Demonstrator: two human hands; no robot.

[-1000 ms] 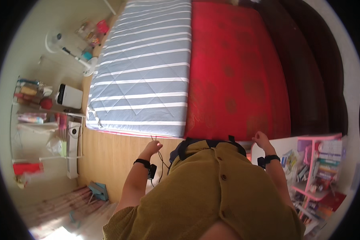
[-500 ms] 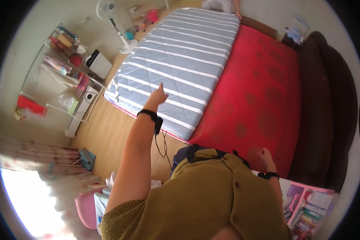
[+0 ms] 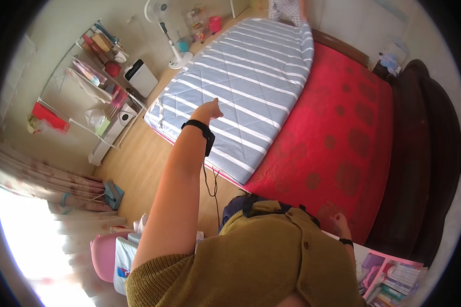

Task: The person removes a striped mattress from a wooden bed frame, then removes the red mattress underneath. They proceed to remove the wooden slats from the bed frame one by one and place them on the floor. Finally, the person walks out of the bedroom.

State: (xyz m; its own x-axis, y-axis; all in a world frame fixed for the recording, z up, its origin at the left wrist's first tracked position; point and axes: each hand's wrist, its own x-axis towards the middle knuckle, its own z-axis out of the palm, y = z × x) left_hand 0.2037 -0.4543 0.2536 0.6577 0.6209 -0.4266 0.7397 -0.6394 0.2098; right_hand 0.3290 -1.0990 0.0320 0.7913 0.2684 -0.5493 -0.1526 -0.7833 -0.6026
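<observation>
A grey mattress pad with white stripes (image 3: 235, 87) lies over the left part of a bed with a red, dark-patterned mattress (image 3: 338, 128). My left hand (image 3: 210, 109) reaches out above the pad's near part, holding nothing, with its fingers partly apart; I cannot tell whether it touches the pad. Low and close to my body, my right hand (image 3: 339, 223) is curled in front of the red mattress's near edge, with nothing seen in it. At the pad's far end stands another person in patterned trousers (image 3: 288, 11), one arm at its far right corner.
A dark headboard (image 3: 404, 163) runs along the right. To the left stand a white fan (image 3: 179, 60), an air purifier (image 3: 141, 78) and a clothes rack (image 3: 59, 105). Behind me are a pink chair (image 3: 102, 256) and a bookshelf (image 3: 381, 276). A black cable (image 3: 208, 187) hangs from my left wrist.
The pad's far right corner has risen and bunched beside the other person, who has come closer to it. My left index finger was pointing straight and now looks more bent. The view has shifted slightly.
</observation>
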